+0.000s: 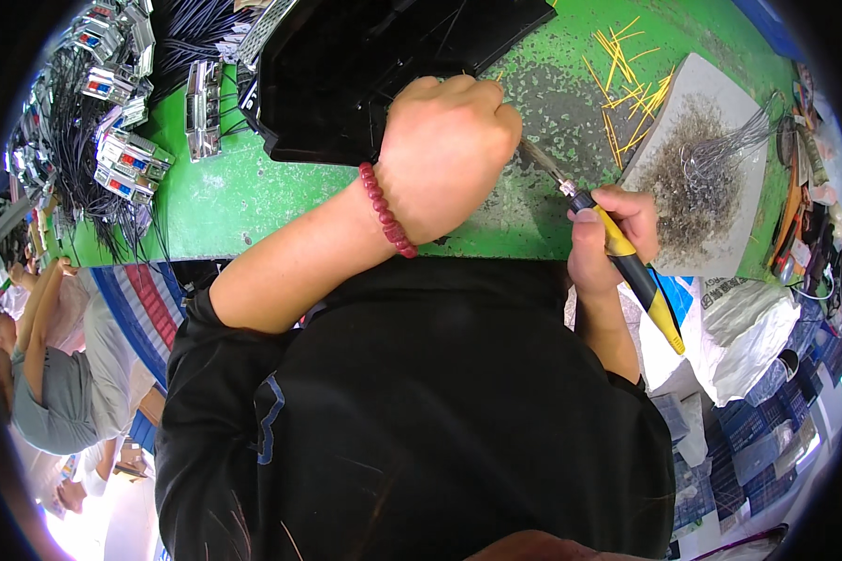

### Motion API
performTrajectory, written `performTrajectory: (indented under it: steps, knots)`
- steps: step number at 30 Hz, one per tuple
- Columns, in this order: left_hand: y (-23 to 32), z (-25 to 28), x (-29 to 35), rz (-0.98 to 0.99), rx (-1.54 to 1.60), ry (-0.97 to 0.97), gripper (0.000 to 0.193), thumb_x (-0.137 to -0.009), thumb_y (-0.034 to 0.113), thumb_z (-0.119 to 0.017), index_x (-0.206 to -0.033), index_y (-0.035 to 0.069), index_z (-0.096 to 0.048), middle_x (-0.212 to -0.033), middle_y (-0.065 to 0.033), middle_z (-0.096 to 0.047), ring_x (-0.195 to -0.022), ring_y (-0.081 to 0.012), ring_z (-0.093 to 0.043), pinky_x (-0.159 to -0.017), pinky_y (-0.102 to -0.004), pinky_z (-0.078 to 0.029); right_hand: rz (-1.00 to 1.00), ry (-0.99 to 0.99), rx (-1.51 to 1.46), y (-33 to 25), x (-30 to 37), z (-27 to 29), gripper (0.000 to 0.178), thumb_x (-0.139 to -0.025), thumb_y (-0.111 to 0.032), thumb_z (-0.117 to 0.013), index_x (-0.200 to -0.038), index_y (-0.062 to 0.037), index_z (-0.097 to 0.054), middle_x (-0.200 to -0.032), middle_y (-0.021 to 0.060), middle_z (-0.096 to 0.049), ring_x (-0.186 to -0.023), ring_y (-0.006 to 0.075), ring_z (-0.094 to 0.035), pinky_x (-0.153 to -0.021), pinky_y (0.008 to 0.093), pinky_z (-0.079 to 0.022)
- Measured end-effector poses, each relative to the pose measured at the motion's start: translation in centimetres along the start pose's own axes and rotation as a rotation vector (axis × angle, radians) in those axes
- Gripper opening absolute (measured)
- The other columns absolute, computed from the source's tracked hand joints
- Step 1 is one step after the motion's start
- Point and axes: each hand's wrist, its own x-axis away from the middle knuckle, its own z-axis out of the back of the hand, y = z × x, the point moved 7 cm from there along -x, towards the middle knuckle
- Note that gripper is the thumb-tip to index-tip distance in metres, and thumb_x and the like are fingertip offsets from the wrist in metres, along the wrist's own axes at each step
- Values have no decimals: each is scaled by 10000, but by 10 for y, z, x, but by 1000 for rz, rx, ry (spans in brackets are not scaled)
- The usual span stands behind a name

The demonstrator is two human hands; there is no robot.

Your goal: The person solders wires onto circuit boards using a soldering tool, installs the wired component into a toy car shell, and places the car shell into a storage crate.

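Note:
In my right hand [616, 234] is a yellow-and-black soldering iron [627, 265], gripped between thumb and fingers. Its metal tip slants up and left toward my left hand [451, 150]. That hand is curled closed, back side up, over the lower right edge of a black plastic housing [332, 79]. Its fingertips are hidden underneath, so what they hold cannot be made out. A red bead bracelet [384, 213] circles my left wrist. The housing lies at the far side of the green worktable [290, 206].
Metal-cased modules [133, 164] with black wires crowd the left, and a single module [203, 110] stands beside the housing. Yellow sticks or wires [627, 84] lie scattered at the right. A grey board [753, 178] there carries dark debris and thin wire. Another person [61, 393] is at far left.

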Motion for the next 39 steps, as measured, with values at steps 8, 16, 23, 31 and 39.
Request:
performTrajectory:
  steps: [8,16,23,31,39]
  knots:
    - [1,-3,-8,17,-53,-101,85,-687,67,-661,-663,74,-580,-717,-44,-565,-715,-221,-604,-625,-343,-467,-4,-22,3,1,0,0,175,-836,-48,-648,-951,4,-526,-787,96,-598,-646,122,-588,-624,234,-480]
    - [-1,-6,-9,35,-45,-142,80,-720,80,-650,-665,69,-593,-716,-56,-583,-720,-232,-615,-634,-350,-478,-33,-32,40,0,0,-1,185,-834,-57,-655,-952,6,-527,-812,102,-606,-661,128,-600,-643,237,-488]
    - [-3,-5,-9,41,-39,-142,78,-731,83,-647,-674,69,-595,-717,-57,-583,-731,-237,-621,-633,-357,-484,-20,-5,-9,-1,-3,-5,216,-803,-73,-708,-927,-12,-542,-720,23,-538,-595,59,-444,-539,210,-361]
    - [-4,-7,-8,33,-36,-145,79,-734,88,-645,-678,67,-593,-713,-65,-580,-728,-244,-624,-636,-364,-493,18,101,-152,8,7,6,286,-814,-131,-728,-968,5,-528,-826,76,-558,-683,100,-462,-632,243,-383]
    - [-4,-3,-5,44,-1,-71,92,-727,82,-657,-677,72,-581,-708,-65,-568,-697,-252,-614,-611,-358,-487,-56,124,-164,-1,2,-3,308,-834,-73,-715,-1067,-6,-526,-909,80,-614,-777,100,-565,-727,237,-458]
